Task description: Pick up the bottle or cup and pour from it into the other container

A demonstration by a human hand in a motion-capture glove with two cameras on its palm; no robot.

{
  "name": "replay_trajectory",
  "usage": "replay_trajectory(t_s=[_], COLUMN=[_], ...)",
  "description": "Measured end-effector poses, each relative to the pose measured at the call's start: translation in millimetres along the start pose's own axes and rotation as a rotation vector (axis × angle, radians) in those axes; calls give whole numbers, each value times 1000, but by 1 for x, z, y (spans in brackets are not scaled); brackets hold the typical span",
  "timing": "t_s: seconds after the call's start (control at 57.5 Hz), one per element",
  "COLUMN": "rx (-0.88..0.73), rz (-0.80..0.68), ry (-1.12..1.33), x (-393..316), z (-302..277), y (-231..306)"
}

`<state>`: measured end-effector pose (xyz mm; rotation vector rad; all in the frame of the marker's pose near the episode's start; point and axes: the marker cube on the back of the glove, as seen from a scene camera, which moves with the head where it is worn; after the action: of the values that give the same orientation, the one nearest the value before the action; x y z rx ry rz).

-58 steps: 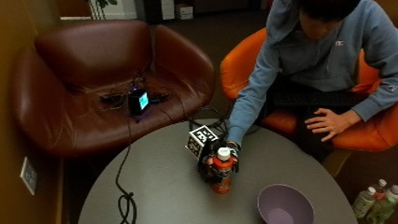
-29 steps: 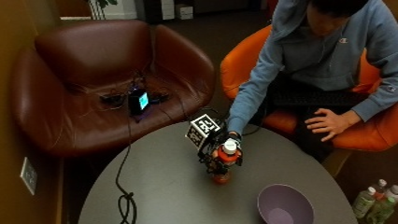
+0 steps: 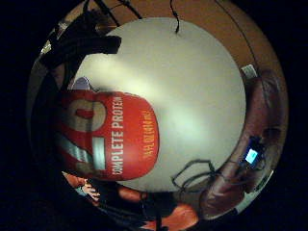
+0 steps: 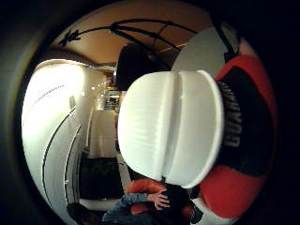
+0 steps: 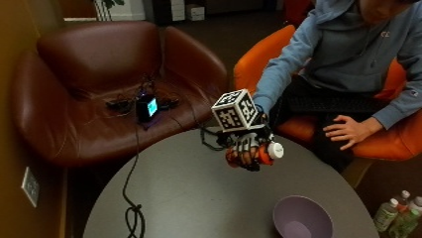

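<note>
1. The round grey table [image 5: 198, 198] spreads below the gloved hand; nothing held touches its top.
2. A brown leather armchair [image 5: 85, 84] stands beyond the table, on the hand's thumb-free far side, well apart from it. A small lit device [image 5: 146, 106] and some cables lie on its seat.
3. An orange chair [image 5: 264, 64] is behind the hand, and the person sits in it. The blue sleeve [image 5: 290, 59] runs down from the shoulder to the glove.
4. The purple bowl [image 5: 302, 218] sits on the table below and to the near side of the hand, well apart from it, open side up.
5. The right hand [image 5: 245, 146] is raised above the table with its fingers curled around the bottle, closed on the body.
6. The red bottle [image 5: 254, 153] lies tilted over nearly sideways in that grip, held in the air. Its label reads "COMPLETE PROTEIN" in the little finger side palm view [image 3: 115, 139].
7. The white cap [image 5: 275, 150] is on the bottle and points away from the palm toward the seated person. It fills the thumb side palm view [image 4: 171, 126].
8. The bare other hand [image 5: 348, 131] rests on the person's lap, well apart from the gloved hand.
</note>
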<state>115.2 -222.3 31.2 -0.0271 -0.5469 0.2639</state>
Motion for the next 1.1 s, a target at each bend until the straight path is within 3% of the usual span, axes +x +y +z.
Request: replay_trajectory(t_s=[0.452,0.661,0.939,1.096], rx=[-113,-61,-103,-106], rz=[57,-7,-86,-102], ry=[445,920,1396,1467], x=[-84,-115,-141,-152], z=[-1,2,55,79], y=[-16,-31,-17,-11])
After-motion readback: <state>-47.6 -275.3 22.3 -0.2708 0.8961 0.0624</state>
